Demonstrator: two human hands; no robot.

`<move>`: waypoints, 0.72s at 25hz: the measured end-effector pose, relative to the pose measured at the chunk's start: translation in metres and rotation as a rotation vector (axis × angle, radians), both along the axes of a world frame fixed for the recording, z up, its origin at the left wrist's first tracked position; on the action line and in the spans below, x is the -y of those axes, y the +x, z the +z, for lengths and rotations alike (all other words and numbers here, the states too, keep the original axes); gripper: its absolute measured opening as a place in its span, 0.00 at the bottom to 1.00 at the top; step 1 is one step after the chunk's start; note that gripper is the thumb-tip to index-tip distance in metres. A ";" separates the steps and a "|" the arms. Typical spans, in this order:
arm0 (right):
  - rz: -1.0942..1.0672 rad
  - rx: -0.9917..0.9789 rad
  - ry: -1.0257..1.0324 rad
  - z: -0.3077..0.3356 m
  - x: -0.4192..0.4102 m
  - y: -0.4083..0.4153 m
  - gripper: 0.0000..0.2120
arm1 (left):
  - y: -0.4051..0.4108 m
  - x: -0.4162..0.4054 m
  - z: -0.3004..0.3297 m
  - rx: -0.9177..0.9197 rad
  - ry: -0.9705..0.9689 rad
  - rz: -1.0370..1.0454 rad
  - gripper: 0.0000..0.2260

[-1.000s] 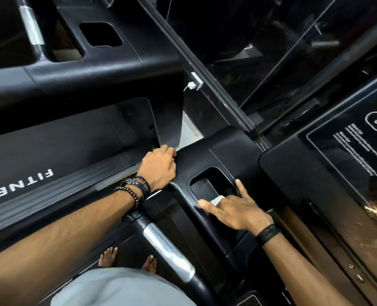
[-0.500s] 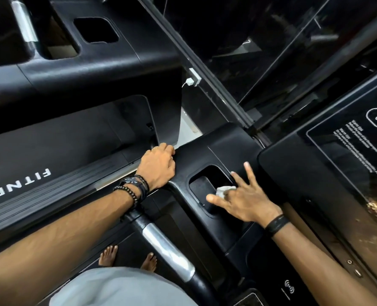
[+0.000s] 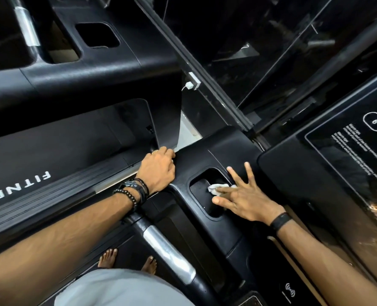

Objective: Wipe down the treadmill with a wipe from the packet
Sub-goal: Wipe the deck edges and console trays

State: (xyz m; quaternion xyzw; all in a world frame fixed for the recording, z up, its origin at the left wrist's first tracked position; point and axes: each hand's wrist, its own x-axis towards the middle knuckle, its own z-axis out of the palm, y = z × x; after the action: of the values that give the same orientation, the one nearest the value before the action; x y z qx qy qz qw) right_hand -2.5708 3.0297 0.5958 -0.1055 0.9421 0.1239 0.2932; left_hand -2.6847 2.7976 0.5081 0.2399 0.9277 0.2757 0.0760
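Wipe: a crumpled white wipe (image 3: 218,187) is lying in the treadmill's cup recess (image 3: 201,195).
Right hand (image 3: 245,197): fingers spread, pressing the wipe down.
Left hand (image 3: 158,171): fingers curled over the console edge (image 3: 183,160), bracing.
Progress: wiping is under way; the handrail (image 3: 167,252) and the screen (image 3: 348,155) probably still need wiping.

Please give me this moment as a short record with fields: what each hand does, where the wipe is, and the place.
place: black treadmill console, seen from above
left hand: left hand grips the console's edge, fingers curled over it
right hand: right hand, fingers spread, presses the wipe
wipe: white wipe, crumpled, inside the recessed pocket
other: silver handlebar grip below; bare feet visible
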 end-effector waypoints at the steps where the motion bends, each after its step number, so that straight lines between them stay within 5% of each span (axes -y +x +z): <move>1: 0.013 -0.025 0.016 0.002 0.000 -0.003 0.56 | 0.000 0.001 0.000 -0.001 -0.009 -0.003 0.15; 5: -0.020 -0.034 -0.037 -0.004 0.006 -0.009 0.60 | 0.001 0.000 -0.001 0.000 -0.032 0.001 0.16; 8: -0.073 -0.018 -0.050 -0.004 0.010 -0.018 0.49 | 0.002 0.003 0.002 -0.009 -0.038 -0.001 0.19; 18: -0.070 -0.078 -0.051 -0.005 0.020 -0.028 0.45 | -0.002 0.000 0.002 0.000 -0.044 0.026 0.22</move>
State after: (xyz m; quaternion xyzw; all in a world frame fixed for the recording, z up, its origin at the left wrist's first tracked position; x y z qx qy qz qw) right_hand -2.5990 3.0095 0.5905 -0.0752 0.9587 0.0934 0.2578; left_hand -2.6867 2.7973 0.5096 0.2261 0.9365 0.2564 0.0779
